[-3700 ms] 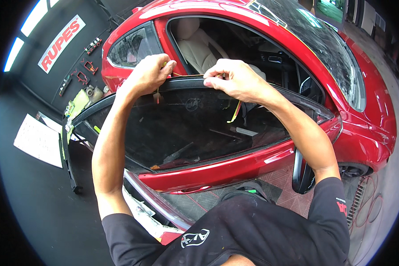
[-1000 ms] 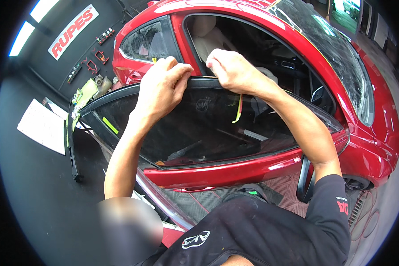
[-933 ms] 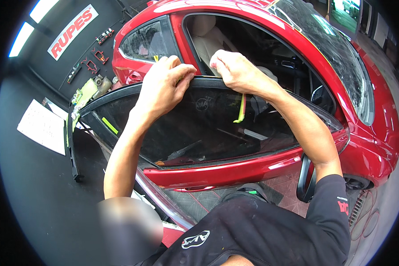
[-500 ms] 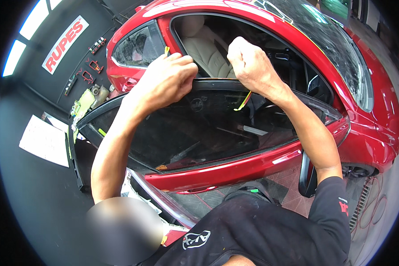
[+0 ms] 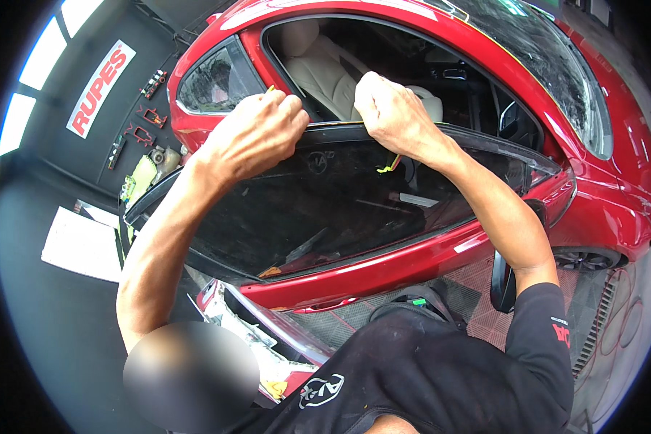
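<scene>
The red car's door (image 5: 325,289) stands open in front of me, its dark window (image 5: 289,210) facing me. Above the window's top edge, my left hand (image 5: 262,130) is closed in a fist, knuckles up. A yellow end of a thin tape strip (image 5: 271,88) pokes out over its fingers. To its right, my right hand (image 5: 396,116) is closed too, its wrist bent over the same edge. A yellow-green tail of tape (image 5: 389,166) dangles below it against the glass. A thin pale line runs along the door's top edge between the hands. The fingertips are hidden.
Behind the door lies the car's cabin with a beige seat (image 5: 315,65). A black side mirror (image 5: 503,283) juts from the door toward me. A red-edged body part (image 5: 228,311) is at lower left. Red hose (image 5: 622,325) lies on the floor at right.
My right hand has moved left, nearer to my left hand, and a little down. My left hand has shifted slightly left and down. Both remain closed.
</scene>
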Action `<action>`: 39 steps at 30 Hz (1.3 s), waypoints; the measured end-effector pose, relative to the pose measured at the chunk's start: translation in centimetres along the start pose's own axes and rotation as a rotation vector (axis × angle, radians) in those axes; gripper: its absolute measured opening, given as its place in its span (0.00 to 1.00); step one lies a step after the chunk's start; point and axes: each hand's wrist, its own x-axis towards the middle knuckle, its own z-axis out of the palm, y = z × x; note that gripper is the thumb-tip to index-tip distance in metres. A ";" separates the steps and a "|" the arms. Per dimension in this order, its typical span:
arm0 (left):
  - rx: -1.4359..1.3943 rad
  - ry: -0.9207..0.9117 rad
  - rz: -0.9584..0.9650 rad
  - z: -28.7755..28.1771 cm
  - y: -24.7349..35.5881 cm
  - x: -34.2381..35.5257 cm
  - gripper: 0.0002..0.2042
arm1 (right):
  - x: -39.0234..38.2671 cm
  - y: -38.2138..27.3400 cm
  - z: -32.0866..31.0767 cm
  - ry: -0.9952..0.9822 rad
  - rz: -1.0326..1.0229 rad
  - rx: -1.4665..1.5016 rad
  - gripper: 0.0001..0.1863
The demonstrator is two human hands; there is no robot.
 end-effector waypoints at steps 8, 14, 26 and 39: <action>-0.597 0.010 -0.374 0.3 -0.8 0.2 0.06 | 0.4 1.6 -0.3 -0.034 0.008 0.133 0.16; -0.271 0.048 -0.160 0.0 -0.4 1.1 0.06 | 0.4 0.9 -0.8 -0.055 0.078 0.187 0.18; -0.579 0.240 -0.569 -1.6 -2.4 0.1 0.11 | 1.6 0.6 -1.5 -0.070 -0.024 0.107 0.17; -1.591 1.254 -0.841 -1.8 9.4 -0.6 0.09 | -1.6 -12.6 5.9 0.177 -0.146 0.829 0.21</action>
